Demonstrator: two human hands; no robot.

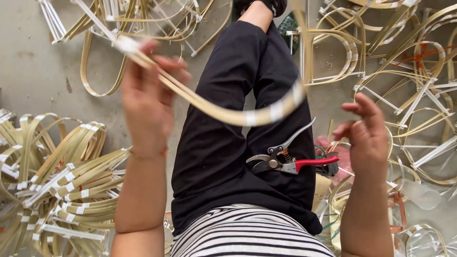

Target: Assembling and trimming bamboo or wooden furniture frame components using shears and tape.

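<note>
I see my left hand (147,102) closed around one end of a bent bamboo strip (223,113), whose long axis sags from upper left across my lap to the right. My right hand (366,135) is open and empty, just below the strip's far end. Pruning shears (285,159) rest on my thigh. Bamboo hoops (66,181) crowd the concrete floor (33,66).

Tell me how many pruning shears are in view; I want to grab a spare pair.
1. The red-handled pruning shears lie on the person's lap, on the black trousers, near the right hand. More could be hidden under the bamboo strip piles on the floor.
</note>
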